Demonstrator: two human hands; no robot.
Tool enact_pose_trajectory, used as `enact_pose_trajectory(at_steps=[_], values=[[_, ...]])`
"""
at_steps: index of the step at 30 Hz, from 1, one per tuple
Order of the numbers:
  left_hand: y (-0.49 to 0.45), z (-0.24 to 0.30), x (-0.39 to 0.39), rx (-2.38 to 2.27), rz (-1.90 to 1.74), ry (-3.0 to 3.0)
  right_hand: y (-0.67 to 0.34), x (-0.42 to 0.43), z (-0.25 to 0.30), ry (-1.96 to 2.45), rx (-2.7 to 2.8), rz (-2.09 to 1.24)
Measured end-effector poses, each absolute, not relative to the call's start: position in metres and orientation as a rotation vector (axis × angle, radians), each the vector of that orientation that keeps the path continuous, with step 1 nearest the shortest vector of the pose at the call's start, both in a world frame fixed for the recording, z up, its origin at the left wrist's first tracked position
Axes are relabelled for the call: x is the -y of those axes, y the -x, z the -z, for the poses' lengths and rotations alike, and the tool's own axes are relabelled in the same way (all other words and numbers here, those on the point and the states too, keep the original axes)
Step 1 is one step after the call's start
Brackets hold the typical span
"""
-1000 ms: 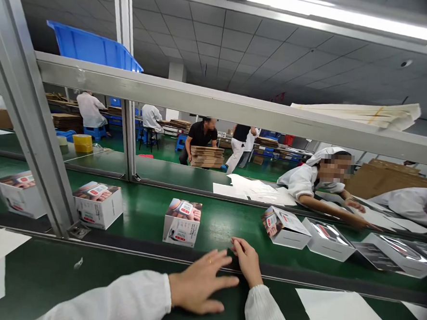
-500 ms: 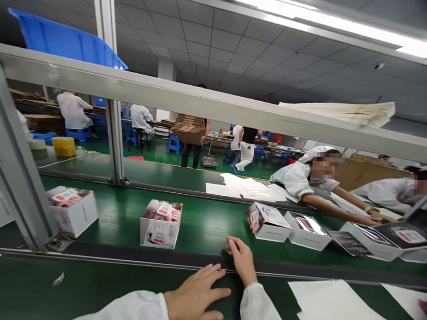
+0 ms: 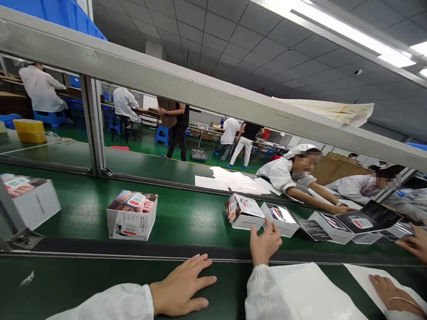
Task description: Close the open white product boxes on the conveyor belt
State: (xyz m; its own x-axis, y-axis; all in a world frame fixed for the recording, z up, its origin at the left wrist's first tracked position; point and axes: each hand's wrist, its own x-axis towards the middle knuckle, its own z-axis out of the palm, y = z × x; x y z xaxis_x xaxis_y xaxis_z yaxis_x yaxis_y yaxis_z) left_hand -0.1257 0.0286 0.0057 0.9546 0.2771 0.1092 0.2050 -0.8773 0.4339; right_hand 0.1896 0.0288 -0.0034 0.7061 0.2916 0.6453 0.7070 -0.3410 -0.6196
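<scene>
My left hand lies flat on the green bench, fingers spread, a ring on one finger, holding nothing. My right hand is raised over the conveyor's near edge with fingers apart, just short of a tilted white product box and empty. Another printed white box stands upright on the green belt to the left. Open boxes with dark inserts trail off to the right.
A grey metal frame bar crosses overhead, with a post at left. White paper sheets lie by my right sleeve. A neighbour's hands rest at right. Workers in white coats lean over the far side. A third box sits far left.
My right hand has lifted off the rail and moved right toward the tilted box. The boxes have travelled left along the belt. My view has swung to the right.
</scene>
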Motion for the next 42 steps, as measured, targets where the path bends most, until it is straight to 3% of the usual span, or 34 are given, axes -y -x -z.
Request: enact_pose_trajectory(at_steps=[12,20,26,31,42], values=[[0.124,-0.005,-0.029,-0.315,-0.252,-2.647,-0.226,-0.098,-0.048,2.086,1.653,0.280],[0.123,0.004,-0.027,-0.289,-0.320,-2.614,-0.221,-0.131,-0.060,2.182,1.872,-0.111],[0.121,0.007,-0.028,-0.267,-0.327,-2.598,-0.219,-0.120,-0.056,1.914,1.392,0.016],[0.121,0.009,-0.029,-0.267,-0.331,-2.604,-0.233,-0.100,-0.048,1.646,0.862,-0.222],[0.122,0.010,-0.029,-0.267,-0.331,-2.646,-0.212,-0.100,-0.044,1.441,0.763,-0.448]])
